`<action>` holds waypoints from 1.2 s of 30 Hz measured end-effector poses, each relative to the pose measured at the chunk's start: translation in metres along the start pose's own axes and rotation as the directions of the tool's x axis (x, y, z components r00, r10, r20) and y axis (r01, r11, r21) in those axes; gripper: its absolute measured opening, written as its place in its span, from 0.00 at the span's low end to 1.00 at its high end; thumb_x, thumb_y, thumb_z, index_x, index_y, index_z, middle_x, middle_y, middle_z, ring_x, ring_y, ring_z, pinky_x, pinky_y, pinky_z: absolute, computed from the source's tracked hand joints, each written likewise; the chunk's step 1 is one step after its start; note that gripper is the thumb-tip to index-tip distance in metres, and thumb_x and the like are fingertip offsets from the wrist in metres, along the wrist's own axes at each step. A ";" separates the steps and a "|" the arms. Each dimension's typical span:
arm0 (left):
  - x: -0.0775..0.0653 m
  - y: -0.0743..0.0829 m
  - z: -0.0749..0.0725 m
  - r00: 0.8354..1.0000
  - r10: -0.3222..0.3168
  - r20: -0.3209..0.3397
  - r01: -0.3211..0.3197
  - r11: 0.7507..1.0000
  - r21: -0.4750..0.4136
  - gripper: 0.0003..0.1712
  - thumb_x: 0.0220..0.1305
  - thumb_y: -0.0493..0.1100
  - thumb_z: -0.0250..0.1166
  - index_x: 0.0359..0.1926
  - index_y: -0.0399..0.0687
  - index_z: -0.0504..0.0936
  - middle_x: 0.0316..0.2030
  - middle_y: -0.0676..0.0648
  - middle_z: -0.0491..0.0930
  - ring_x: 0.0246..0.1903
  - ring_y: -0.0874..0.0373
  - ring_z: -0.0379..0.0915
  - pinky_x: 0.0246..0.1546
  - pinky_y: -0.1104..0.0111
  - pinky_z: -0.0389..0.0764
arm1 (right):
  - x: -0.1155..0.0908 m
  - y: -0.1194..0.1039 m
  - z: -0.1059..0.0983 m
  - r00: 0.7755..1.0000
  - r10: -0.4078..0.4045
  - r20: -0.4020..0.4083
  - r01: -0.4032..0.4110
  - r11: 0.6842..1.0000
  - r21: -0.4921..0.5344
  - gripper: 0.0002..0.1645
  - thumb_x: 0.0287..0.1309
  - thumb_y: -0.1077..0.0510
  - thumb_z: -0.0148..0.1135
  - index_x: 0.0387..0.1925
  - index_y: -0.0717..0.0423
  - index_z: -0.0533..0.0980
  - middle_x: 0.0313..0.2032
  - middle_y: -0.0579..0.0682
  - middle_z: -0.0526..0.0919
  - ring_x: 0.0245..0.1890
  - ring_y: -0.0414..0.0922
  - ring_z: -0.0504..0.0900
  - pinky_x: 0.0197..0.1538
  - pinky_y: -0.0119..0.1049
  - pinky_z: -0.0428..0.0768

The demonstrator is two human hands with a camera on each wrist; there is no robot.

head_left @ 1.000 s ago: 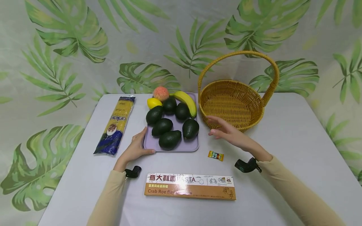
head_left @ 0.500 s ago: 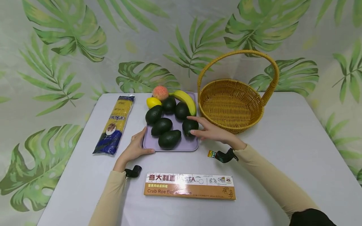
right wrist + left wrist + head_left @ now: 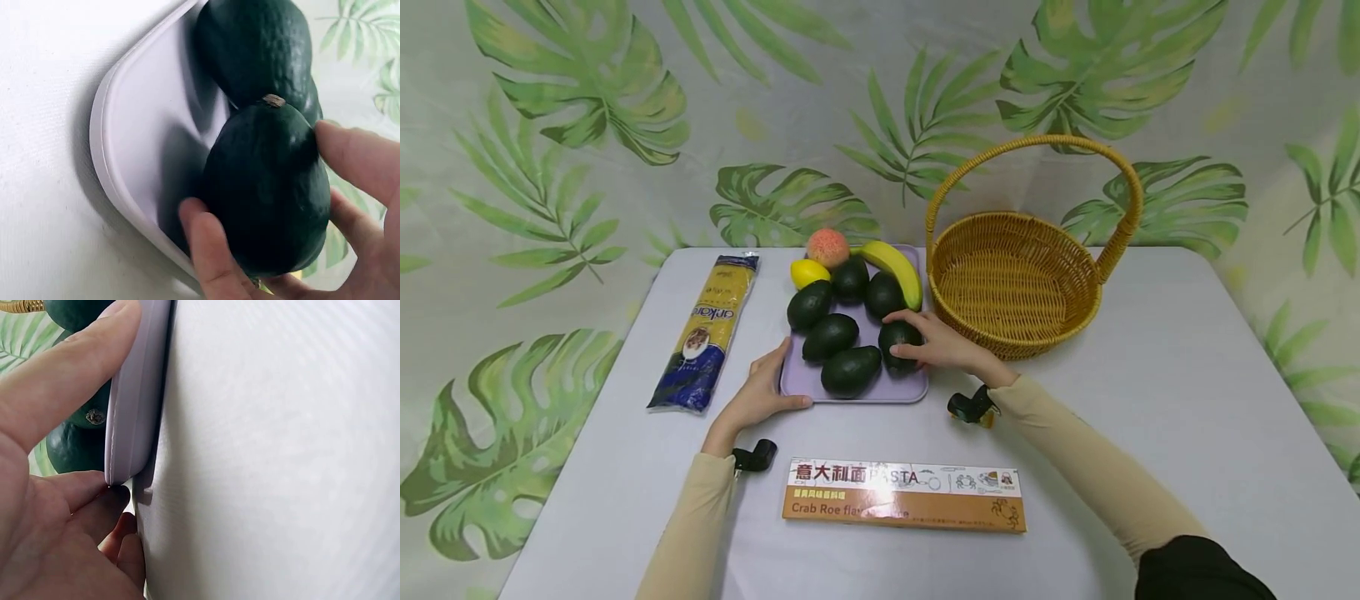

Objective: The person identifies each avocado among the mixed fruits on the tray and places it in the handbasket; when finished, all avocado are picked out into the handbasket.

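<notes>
My right hand [image 3: 943,340] grips a dark green avocado [image 3: 898,346] at the right of a lilac tray [image 3: 895,388]. In the right wrist view, thumb and fingers spread around this avocado [image 3: 269,187], its brown stem end facing away from the palm. My left hand [image 3: 760,392] holds the tray's near left corner, thumb along the front rim and fingers on the left side. The left wrist view shows that thumb pressed to the tray wall [image 3: 134,412]. Several other avocados [image 3: 850,372], a yellow lemon [image 3: 809,273], a peach [image 3: 828,248] and a banana [image 3: 895,271] lie on the tray.
A wicker basket [image 3: 1000,287] with a tall handle stands right of the tray. A pasta bag [image 3: 703,333] lies at left, a pasta box [image 3: 904,496] in front. Beneath the right wrist camera [image 3: 970,406], a small candy packet [image 3: 987,420] is partly hidden.
My right hand has moved left from beside the basket to the tray's right-hand avocado and taken hold of it. The avocado has shifted slightly left. My left hand stays at the tray corner.
</notes>
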State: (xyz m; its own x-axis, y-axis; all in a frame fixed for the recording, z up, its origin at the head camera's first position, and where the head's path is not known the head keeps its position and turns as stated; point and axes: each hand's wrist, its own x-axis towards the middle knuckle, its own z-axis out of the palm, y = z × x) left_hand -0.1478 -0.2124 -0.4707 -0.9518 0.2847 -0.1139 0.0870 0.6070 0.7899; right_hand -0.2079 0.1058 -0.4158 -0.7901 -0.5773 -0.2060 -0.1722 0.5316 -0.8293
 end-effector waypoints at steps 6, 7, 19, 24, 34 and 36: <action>0.000 -0.002 0.001 1.000 0.006 -0.002 -0.006 1.000 -0.001 0.63 0.49 0.46 0.76 0.74 0.37 0.42 0.72 0.35 0.46 0.69 0.39 0.36 0.66 0.44 0.45 | -0.004 0.000 0.000 0.999 -0.033 -0.039 0.035 0.998 0.049 0.28 0.62 0.58 0.61 0.63 0.52 0.66 0.58 0.66 0.58 0.32 0.59 0.79 0.36 0.48 0.82; 0.001 -0.002 0.001 1.000 0.007 -0.002 -0.007 1.000 -0.001 0.63 0.49 0.46 0.76 0.74 0.37 0.42 0.72 0.35 0.46 0.69 0.39 0.36 0.66 0.44 0.45 | -0.006 0.000 -0.001 0.998 -0.045 -0.043 0.047 0.997 0.058 0.28 0.62 0.58 0.62 0.63 0.52 0.67 0.59 0.65 0.58 0.36 0.58 0.78 0.36 0.48 0.82; 0.000 -0.004 0.001 1.000 0.002 -0.001 -0.001 1.000 0.007 0.63 0.49 0.46 0.76 0.74 0.37 0.41 0.72 0.34 0.46 0.69 0.39 0.36 0.66 0.44 0.45 | -0.043 -0.011 -0.028 0.991 -0.133 0.013 0.128 0.973 0.193 0.29 0.61 0.54 0.63 0.63 0.45 0.67 0.65 0.52 0.59 0.60 0.54 0.63 0.52 0.49 0.75; 0.001 -0.004 0.001 1.000 0.000 -0.003 0.000 1.000 0.011 0.63 0.50 0.47 0.76 0.74 0.38 0.42 0.72 0.35 0.46 0.69 0.40 0.36 0.66 0.44 0.45 | -0.054 -0.009 -0.053 0.989 -0.149 0.002 0.146 0.971 0.189 0.30 0.61 0.54 0.63 0.64 0.43 0.66 0.66 0.48 0.59 0.57 0.54 0.68 0.52 0.48 0.72; 0.001 -0.004 0.000 1.000 0.000 -0.001 0.000 1.000 0.015 0.63 0.49 0.47 0.76 0.74 0.37 0.42 0.72 0.34 0.46 0.69 0.39 0.37 0.66 0.44 0.45 | -0.062 0.011 -0.117 0.984 -0.096 -0.152 0.128 0.966 0.223 0.31 0.62 0.58 0.61 0.65 0.48 0.64 0.67 0.48 0.57 0.56 0.52 0.69 0.50 0.45 0.76; 0.001 -0.003 0.000 1.000 -0.005 0.001 0.005 1.000 0.014 0.63 0.49 0.47 0.76 0.74 0.38 0.42 0.72 0.34 0.46 0.69 0.40 0.36 0.66 0.44 0.45 | -0.060 0.015 -0.128 0.982 -0.082 -0.169 0.122 0.962 0.242 0.31 0.63 0.59 0.60 0.66 0.50 0.63 0.67 0.49 0.56 0.56 0.51 0.69 0.50 0.42 0.77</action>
State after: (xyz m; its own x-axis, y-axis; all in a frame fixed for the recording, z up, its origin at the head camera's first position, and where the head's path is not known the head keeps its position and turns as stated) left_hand -0.1487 -0.2138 -0.4732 -0.9519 0.2828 -0.1183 0.0868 0.6187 0.7808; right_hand -0.2389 0.2278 -0.3494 -0.8611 -0.5063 -0.0466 -0.1196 0.2908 -0.9493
